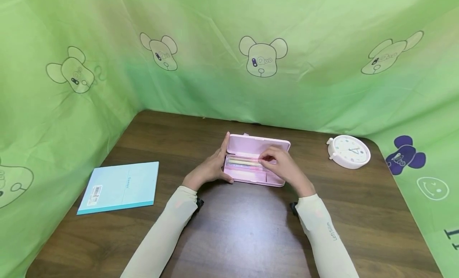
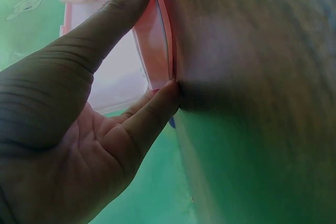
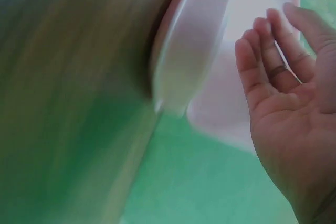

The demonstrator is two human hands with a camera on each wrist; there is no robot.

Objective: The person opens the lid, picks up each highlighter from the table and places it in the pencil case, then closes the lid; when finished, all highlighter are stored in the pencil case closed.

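Observation:
A pink pencil case (image 1: 247,175) lies with its lid (image 1: 247,144) raised at the back. Several slim, pale yellow and pink pens (image 1: 244,162) lie side by side in its long compartment. My left hand (image 1: 210,166) grips the case's left end, thumb along the front edge and fingers behind, as the left wrist view shows too. Over the right part of the case is my right hand (image 1: 283,165), thumb and bent fingers drawn together at the pens' right ends. I cannot tell whether a pen is between its fingertips. The right wrist view shows its palm (image 3: 289,114) beside the case.
To the left lies a light blue notebook (image 1: 123,186) with a barcode label. A round white clock (image 1: 348,152) rests at the back right. Green printed cloth (image 1: 215,91) hangs behind and beside the dark wooden table (image 1: 229,238).

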